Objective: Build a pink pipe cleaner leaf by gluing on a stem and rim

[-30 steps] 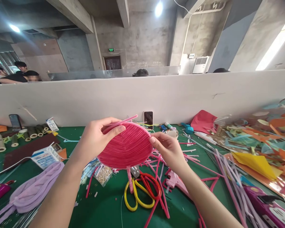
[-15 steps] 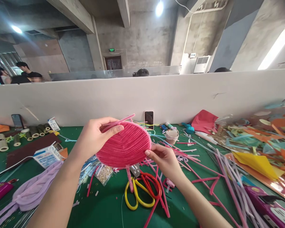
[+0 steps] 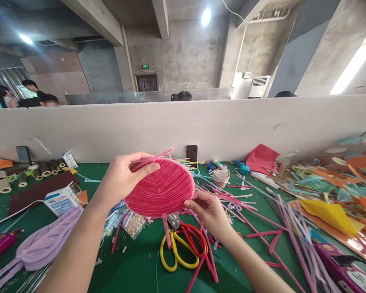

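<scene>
A pink leaf-shaped disc of coiled pipe cleaners [image 3: 161, 188] hangs above the green table, its stem pointing down. My left hand [image 3: 123, 177] grips its upper left edge, thumb pressed on the front, pinning a loose pink strand that sticks out to the right. My right hand [image 3: 209, 211] pinches the disc's lower right rim with bent fingers. Yellow and red scissors [image 3: 183, 246] lie on the mat just below the disc.
Loose pink pipe cleaners [image 3: 256, 211] litter the mat at right, beside coloured paper cut-outs [image 3: 332, 199]. A lilac bundle [image 3: 41, 242] and a small box [image 3: 59, 200] lie left. A phone [image 3: 191, 155] leans on the white partition [image 3: 183, 126]. People sit beyond it.
My right hand has slid down the disc's right rim from its upper side to its lower side. The left hand and the disc have stayed almost still.
</scene>
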Demonstrator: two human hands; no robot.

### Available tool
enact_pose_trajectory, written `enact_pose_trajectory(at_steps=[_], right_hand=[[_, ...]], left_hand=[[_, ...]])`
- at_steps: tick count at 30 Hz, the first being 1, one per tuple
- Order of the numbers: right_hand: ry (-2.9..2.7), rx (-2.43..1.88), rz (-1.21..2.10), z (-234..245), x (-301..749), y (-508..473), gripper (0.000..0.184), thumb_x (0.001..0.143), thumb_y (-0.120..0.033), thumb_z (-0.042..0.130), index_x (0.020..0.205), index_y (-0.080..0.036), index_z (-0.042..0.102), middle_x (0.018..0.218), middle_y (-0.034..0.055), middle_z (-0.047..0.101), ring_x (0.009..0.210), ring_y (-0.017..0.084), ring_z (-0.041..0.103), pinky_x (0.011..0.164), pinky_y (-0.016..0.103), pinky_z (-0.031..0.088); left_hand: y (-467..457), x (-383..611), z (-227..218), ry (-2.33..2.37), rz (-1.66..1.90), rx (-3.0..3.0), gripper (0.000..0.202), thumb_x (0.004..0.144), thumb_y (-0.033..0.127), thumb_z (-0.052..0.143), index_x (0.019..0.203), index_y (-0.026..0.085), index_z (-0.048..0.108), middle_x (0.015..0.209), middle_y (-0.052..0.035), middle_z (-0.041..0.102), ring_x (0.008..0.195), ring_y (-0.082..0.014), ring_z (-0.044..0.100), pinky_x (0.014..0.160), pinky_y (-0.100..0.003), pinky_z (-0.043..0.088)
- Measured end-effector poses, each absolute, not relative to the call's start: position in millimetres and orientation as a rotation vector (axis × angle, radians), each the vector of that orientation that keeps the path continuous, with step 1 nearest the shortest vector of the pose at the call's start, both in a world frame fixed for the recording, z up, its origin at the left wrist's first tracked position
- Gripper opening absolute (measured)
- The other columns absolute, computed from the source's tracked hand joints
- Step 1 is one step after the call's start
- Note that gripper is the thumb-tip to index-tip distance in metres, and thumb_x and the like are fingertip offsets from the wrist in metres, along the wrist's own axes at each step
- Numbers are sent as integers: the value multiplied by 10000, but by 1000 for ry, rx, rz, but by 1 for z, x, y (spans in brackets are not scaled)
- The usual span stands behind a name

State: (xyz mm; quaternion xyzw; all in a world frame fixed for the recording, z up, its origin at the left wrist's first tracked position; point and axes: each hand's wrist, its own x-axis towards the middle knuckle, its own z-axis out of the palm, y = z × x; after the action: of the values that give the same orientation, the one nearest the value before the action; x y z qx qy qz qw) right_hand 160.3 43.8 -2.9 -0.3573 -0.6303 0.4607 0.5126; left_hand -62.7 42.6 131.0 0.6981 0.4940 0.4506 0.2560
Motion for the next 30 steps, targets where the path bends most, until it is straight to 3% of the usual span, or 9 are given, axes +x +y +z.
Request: enact_pose_trajectory(at_steps=[7,11,16,20,23,27,30], right_hand=[[-1512,-905,980,-6,158,41,304,818,-469,708,754,-172,679,711,33,668,652,155,559,608,267,453],[-1406,-883,986,-8,156,39,302,799,-466,725,731,-176,673,684,25,654,638,152,549,596,272,452],[-1310,-860,1080,-5,151,40,322,768,-486,748,731,-176,669,708,27,667,673,161,588,641,289,483],[-1506,-1016,1182,1,160,38,417,822,-540,667,1003,-164,676,922,67,706,784,182,644,704,317,516],[-1748,-1345,1032,-1,171,23,449,868,-513,605,1176,-185,595,995,67,694,777,179,642,675,314,509],[-2060,-1624,884,-16,162,-8,340,923,-353,542,1204,-162,559,960,91,699,834,224,669,726,340,515],[-2260,-1737,630,-28,139,-23,395,884,-227,607,1257,-106,555,1180,184,649,1124,311,616,950,420,486]], left_hand=[[39,-72,124,1164,1293,1579,653,694,446,835,1279,276,601,982,-56,777,832,-233,744,654,-283,611],[38,-83,97,1082,1145,1531,512,714,401,826,1168,223,673,1144,-104,745,1009,-270,716,821,-360,614],[34,-79,60,1143,1224,1434,385,711,435,816,997,190,735,1063,-104,772,992,-286,725,899,-445,595],[26,-86,57,1275,1436,1494,350,680,426,835,935,198,759,999,-72,788,977,-294,728,866,-443,609],[17,-102,62,1601,1601,1648,277,719,447,801,879,223,769,915,-22,797,913,-284,740,819,-404,614],[8,-120,53,1923,1714,2127,175,853,339,693,990,267,774,921,27,794,870,-261,751,770,-352,603],[9,-125,35,1747,1894,2548,407,874,140,637,1225,340,686,1128,21,757,960,-235,745,860,-346,597]])
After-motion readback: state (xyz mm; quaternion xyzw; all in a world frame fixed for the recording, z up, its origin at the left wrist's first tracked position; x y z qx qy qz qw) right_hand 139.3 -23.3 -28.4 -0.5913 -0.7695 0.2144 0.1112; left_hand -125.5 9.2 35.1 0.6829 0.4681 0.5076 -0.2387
